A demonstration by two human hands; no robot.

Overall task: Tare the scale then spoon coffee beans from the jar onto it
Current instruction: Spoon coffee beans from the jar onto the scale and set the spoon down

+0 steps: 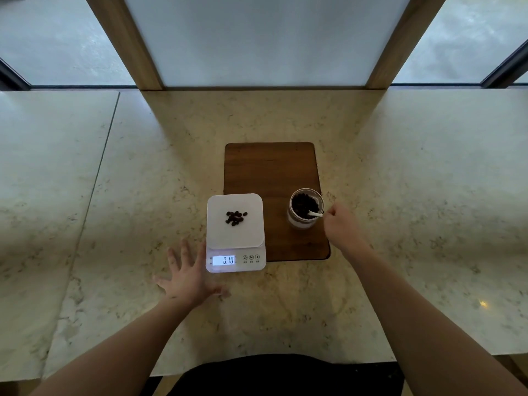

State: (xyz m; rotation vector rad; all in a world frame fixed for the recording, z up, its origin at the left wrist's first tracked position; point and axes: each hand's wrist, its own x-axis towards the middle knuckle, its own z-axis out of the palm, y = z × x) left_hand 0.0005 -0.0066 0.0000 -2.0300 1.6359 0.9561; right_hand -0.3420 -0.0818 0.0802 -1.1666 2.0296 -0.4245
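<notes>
A white digital scale [245, 235] sits on the stone counter, its lit display reading 0.10. A small heap of dark coffee beans [236, 218] lies on its platform. To the right, a glass jar [305, 210] holding beans stands on a wooden board. My right hand [341, 224] pinches the handle of a white spoon [314, 214], whose bowl is down among the beans in the jar. My left hand [187, 274] rests flat on the counter beside the scale's front left corner, fingers spread, holding nothing.
The dark wooden board [271, 170] lies under the jar and behind the scale's right side. The pale marble counter [414, 181] stretches wide on both sides, with a seam at the left. Wooden window posts [131, 44] rise behind it.
</notes>
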